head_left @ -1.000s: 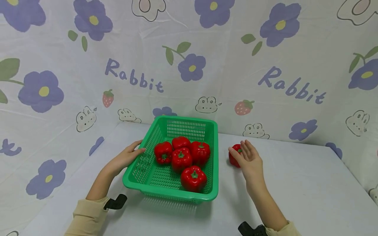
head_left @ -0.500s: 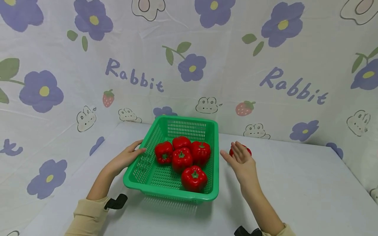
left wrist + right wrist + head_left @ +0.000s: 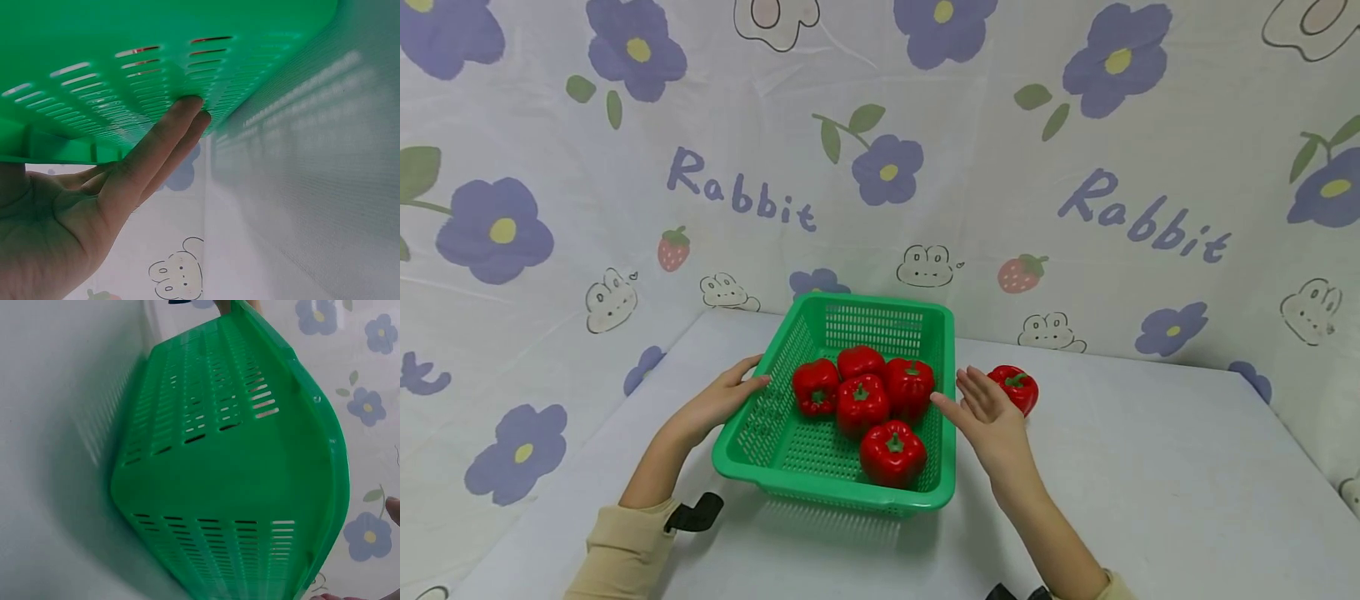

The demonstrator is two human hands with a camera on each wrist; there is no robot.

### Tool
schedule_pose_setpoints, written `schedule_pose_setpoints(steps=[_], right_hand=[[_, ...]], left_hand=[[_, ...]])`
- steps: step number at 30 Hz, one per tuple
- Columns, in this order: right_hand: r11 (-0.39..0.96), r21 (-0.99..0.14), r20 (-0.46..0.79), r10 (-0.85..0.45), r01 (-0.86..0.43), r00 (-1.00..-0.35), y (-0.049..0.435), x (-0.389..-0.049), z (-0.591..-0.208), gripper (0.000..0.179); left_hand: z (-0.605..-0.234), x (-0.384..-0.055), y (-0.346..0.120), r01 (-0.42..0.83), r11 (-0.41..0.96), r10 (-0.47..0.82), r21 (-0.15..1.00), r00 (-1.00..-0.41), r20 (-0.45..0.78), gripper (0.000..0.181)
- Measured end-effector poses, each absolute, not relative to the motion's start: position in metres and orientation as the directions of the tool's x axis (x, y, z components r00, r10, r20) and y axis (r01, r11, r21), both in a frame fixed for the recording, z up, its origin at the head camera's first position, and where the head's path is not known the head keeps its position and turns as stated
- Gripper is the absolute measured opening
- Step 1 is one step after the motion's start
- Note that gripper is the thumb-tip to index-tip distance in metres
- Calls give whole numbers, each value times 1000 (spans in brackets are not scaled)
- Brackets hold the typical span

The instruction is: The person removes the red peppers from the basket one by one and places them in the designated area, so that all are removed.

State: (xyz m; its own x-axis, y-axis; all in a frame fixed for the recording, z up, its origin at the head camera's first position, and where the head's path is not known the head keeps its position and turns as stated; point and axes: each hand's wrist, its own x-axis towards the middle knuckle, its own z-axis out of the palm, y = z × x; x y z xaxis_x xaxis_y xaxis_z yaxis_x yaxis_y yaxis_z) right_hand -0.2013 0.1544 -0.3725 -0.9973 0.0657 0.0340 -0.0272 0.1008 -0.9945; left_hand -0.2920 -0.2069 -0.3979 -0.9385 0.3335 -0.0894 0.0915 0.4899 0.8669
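A green plastic basket (image 3: pixel 827 490) with slotted walls stands mid-table in the head view. Several red bell peppers (image 3: pixel 861 406) lie inside it, stems mostly up. My left hand (image 3: pixel 724 403) holds the basket's left side, thumb over the rim; in the left wrist view its fingers (image 3: pixel 164 139) lie along the outer wall. At the opposite side, my right hand (image 3: pixel 994 427) is spread with nothing in it, its thumb overlapping the right rim. Just behind that hand, another red bell pepper (image 3: pixel 1017 390) rests on the table, partly covered by the fingers.
A white cloth covers the table (image 3: pixel 1150 475). Behind it hangs a white curtain (image 3: pixel 970 150) printed with flowers, rabbits and strawberries. Black wrist cameras sit at both sleeves; the left camera (image 3: pixel 695 512) shows near the basket's front corner.
My right hand has moved left from in front of the loose bell pepper to the basket's right rim, uncovering most of that pepper. The left hand and basket stay in place.
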Motion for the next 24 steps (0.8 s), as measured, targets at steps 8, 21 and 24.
schedule_pose_setpoints(steps=[8,21,24], right_hand=[[93,-995,43,35,-40,-998,147,-200,-373,78],[134,-990,34,-10,-35,-999,133,-196,-366,80],[156,-988,17,-16,-19,-1000,130,-195,-364,81]], left_hand=[[-399,-293,-206,91,486,335,869,-938,-88,64],[-399,-292,-207,80,494,325,866,-941,-98,63],[-398,-292,-207,85,496,326,864,-940,-95,63]])
